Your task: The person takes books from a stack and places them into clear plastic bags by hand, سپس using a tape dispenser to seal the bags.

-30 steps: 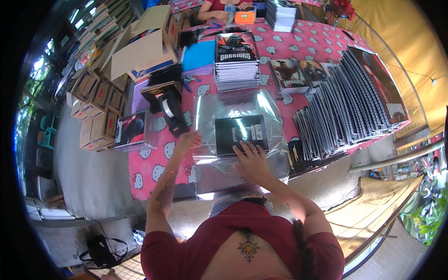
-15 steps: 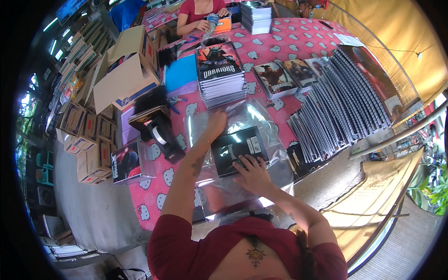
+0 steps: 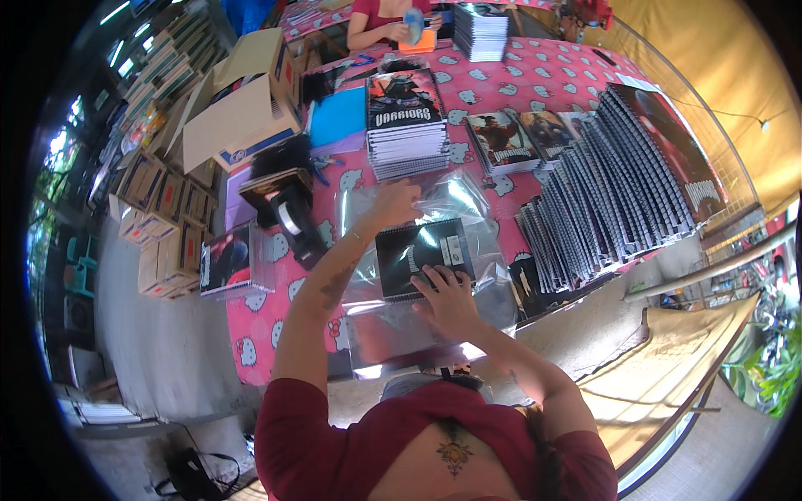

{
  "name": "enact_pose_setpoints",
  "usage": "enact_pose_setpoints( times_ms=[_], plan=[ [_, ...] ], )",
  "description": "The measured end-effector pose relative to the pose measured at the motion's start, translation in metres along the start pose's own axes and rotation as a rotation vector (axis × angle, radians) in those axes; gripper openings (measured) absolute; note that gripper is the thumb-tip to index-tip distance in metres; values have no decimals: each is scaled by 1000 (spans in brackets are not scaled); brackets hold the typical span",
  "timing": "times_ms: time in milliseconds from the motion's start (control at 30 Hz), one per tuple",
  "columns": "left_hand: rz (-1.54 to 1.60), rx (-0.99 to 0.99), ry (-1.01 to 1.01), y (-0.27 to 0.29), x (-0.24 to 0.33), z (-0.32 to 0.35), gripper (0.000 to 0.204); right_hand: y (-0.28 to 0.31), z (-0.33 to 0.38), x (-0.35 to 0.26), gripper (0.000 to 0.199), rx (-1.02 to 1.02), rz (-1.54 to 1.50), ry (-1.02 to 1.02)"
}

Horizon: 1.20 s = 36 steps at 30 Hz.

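A black-covered spiral notebook [image 3: 413,259] with a pale label lies on a large clear plastic sheet [image 3: 368,321] in front of me. My right hand [image 3: 449,296] rests flat on its lower right part, fingers spread. Beyond the notebook, my left hand [image 3: 396,204] has its fingers curled at the far part of the plastic, seemingly pinching it. Just past that hand stands a stack of spiral notebooks [image 3: 407,117] with dark illustrated covers.
Many spiral notebooks [image 3: 606,188] lean in a long row at right, beside smaller stacks [image 3: 501,142]. At left are a tape dispenser [image 3: 294,224], a wrapped notebook stack [image 3: 227,263], an open carton [image 3: 242,117] and pliers [image 3: 320,170]. A co-worker [image 3: 380,25] handles an orange item across the pink tablecloth.
The view has shifted slightly. My left hand has moved a little to the right along the far part of the plastic. My right hand stays on the notebook.
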State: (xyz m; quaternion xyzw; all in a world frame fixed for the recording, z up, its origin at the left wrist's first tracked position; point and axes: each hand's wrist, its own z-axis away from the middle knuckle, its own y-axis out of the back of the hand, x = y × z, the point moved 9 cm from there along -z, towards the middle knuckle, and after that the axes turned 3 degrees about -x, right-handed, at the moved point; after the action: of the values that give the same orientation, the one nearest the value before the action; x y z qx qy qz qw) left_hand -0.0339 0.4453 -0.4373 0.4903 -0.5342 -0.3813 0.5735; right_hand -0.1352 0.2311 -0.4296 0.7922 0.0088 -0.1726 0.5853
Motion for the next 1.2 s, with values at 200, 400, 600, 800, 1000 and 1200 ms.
enact_pose_setpoints(
  times_ms=[200,400,600,800,1000,1200],
  plan=[
    [96,127,21,19,48,55,33,-6,2,2,57,16,-10,68],
    [-9,233,47,10,91,101,13,-18,2,-1,64,22,5,59],
    [180,522,216,-27,119,135,11,-45,7,4,67,-8,189,175],
    [351,382,298,-27,94,134,14,-15,4,48,57,-69,-214,141],
    [3,435,227,-53,107,140,25,0,44,159,49,188,-15,-332],
    [-58,491,108,-37,134,134,25,26,-112,23,54,199,-429,134]
  ],
)
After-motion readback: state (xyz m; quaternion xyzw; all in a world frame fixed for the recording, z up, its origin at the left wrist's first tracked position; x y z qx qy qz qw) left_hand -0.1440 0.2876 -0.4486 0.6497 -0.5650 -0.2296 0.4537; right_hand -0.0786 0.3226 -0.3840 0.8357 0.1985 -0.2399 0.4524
